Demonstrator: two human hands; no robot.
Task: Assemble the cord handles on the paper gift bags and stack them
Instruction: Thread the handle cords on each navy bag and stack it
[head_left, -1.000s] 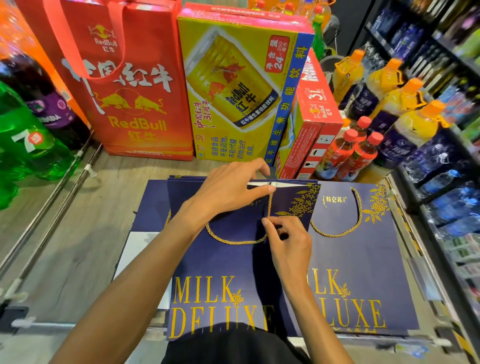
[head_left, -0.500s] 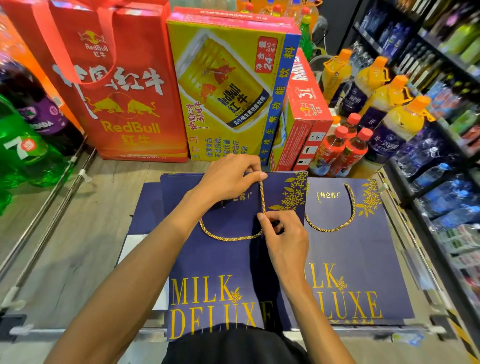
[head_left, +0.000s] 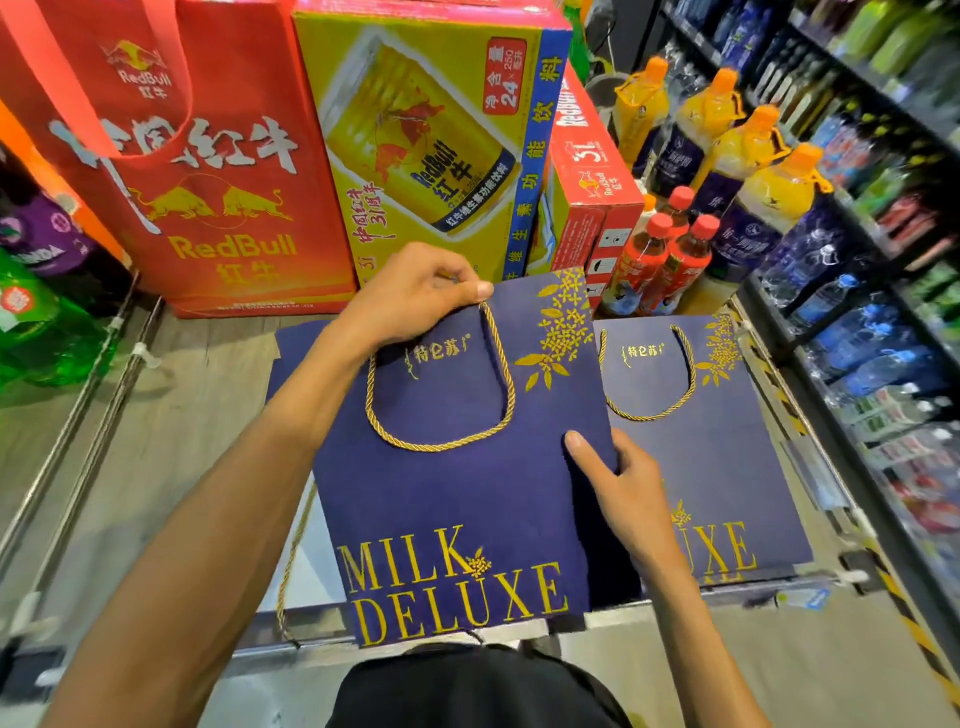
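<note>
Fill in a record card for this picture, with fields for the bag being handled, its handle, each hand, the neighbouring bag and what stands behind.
Held bag: navy, gold MILK DELUXE lettering
Cord handle: gold loop hanging down its front
Left hand: pinches the bag's top edge beside the cord
Right hand: grips the bag's right edge, thumb on front
Second bag: same design, handle fitted, to the right, partly covered
Behind: red carrier bag, yellow carton, orange-capped bottles
</note>
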